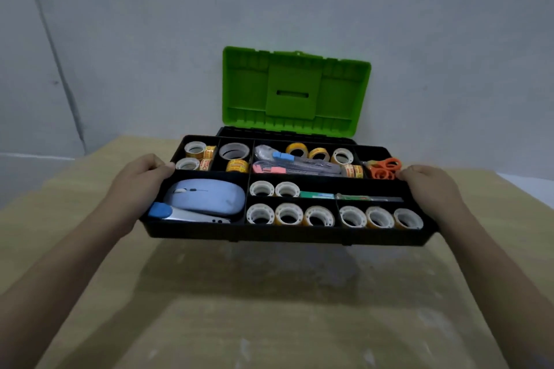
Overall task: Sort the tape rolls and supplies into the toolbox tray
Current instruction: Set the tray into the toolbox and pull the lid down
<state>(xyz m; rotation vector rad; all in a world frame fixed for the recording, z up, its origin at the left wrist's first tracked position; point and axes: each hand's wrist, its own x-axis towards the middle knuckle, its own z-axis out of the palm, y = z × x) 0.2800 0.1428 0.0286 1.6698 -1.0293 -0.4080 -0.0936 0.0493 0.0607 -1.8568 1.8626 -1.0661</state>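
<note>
Tray [192,232] held between both hands, near side of the open toolbox [296,90].
Left hand [141,177] grips its left end, right hand [427,186] its right end, fingers curled over the rims; it seems lifted off the table [269,308]. Tape rolls [289,214] fill the compartments.

The toolbox base [236,131] is mostly hidden behind the lifted black tray [287,235], the labels on the small tape rolls [208,159] are too blurred to be read, and both forearms and the desk [269,308] are cut off by the frame's edges.
</note>
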